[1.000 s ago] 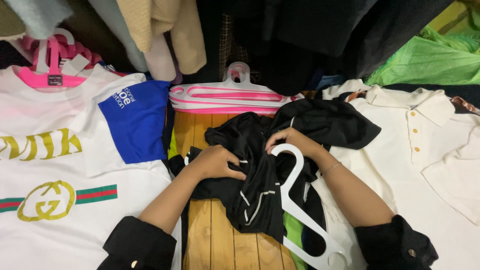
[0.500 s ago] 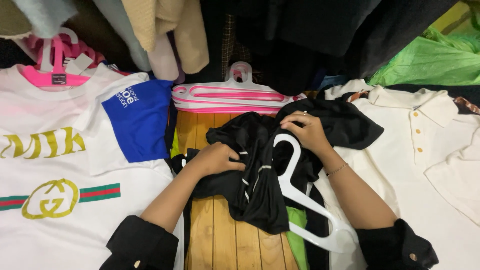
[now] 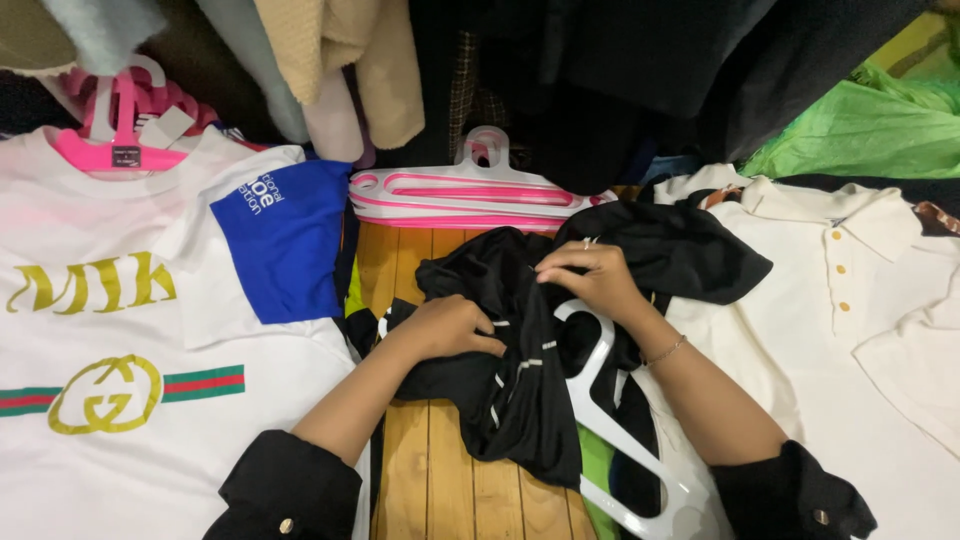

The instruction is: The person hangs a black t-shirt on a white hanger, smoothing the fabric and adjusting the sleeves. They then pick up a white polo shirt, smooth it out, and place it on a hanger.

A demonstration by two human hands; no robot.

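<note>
Since a second ago: right hand shifted up from the white plastic hanger onto the crumpled black garment, now pinching cloth near the hanger hook; left hand still closed on the fabric. Garment bunched on the slatted wooden desk, hanger partly inside. Counted: one black garment, one white hanger, two white shirts alongside.

A crumpled black garment lies bunched over a white hanger on wooden slats.
</note>
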